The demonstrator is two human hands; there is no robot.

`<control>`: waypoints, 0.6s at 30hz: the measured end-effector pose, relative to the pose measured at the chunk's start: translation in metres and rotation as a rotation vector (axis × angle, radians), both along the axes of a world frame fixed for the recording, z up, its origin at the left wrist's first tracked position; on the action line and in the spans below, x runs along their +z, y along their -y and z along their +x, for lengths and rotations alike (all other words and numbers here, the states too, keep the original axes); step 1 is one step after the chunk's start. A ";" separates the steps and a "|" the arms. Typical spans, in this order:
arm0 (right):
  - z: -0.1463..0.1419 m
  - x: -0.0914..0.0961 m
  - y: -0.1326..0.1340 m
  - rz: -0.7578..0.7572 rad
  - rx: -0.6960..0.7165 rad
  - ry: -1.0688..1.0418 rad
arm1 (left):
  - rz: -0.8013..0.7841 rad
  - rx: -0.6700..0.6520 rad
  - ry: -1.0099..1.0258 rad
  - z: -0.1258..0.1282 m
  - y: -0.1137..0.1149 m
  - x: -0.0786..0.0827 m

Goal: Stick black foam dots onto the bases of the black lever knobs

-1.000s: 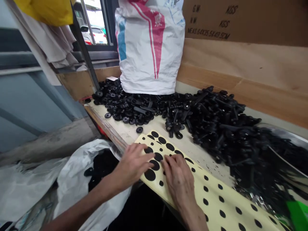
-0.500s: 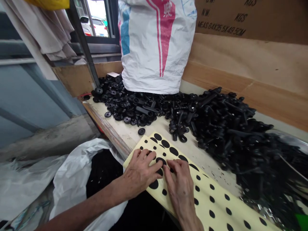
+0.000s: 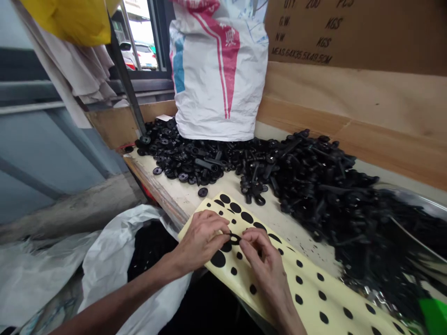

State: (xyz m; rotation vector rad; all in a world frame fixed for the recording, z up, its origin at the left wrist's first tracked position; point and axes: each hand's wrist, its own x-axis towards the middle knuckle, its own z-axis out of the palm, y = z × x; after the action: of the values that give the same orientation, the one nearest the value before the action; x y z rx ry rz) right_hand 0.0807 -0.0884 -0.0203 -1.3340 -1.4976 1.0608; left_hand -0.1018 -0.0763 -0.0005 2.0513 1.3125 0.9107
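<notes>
A pale yellow sheet [image 3: 279, 279] dotted with black round stickers lies along the front of the table, on top of another such sheet. Over it, my left hand [image 3: 202, 237] is closed, its thumb and index finger pinching one edge of a thin black sticker [image 3: 234, 235]. My right hand [image 3: 265, 256] grips the opposite edge between thumb and fingertips. The sticker arches slightly between both hands, with a pale oval showing beneath it. Part of its outline is hidden by the fingertips.
Black plastic parts [image 3: 310, 177] are heaped across the table, with round black caps [image 3: 183, 177] at the left. A white woven sack [image 3: 216, 93] stands behind them. An open white bag [image 3: 104, 251] holding black material sits below the table's left edge.
My fingers have lifted a black sticker off the sheet and now hold it from both sides; earlier they lay on the sheet. The camera view has tilted slightly.
</notes>
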 end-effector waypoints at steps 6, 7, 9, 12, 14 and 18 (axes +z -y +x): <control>0.031 0.001 0.021 0.046 -0.276 0.026 | -0.284 0.099 0.306 0.027 0.001 0.011; 0.037 0.003 0.025 0.024 -0.269 0.000 | -0.329 0.090 0.331 0.033 0.002 0.013; 0.047 0.006 0.031 -0.006 -0.230 -0.053 | -0.401 0.051 0.357 0.048 0.004 0.015; 0.057 0.010 0.040 0.075 -0.306 -0.017 | -0.478 -0.009 0.384 0.072 0.010 0.016; 0.061 0.009 0.048 0.242 -0.431 0.083 | -0.470 -0.074 0.383 0.087 0.010 0.014; 0.065 0.001 0.066 0.688 -0.627 0.293 | -0.228 -0.163 0.154 0.110 -0.012 0.010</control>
State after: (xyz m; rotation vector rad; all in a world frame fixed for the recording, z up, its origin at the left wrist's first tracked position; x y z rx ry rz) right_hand 0.1457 -0.1542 -0.0196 -1.3277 -1.3190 -0.0597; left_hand 0.0084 -0.0643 0.0094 1.8435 1.0964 0.7900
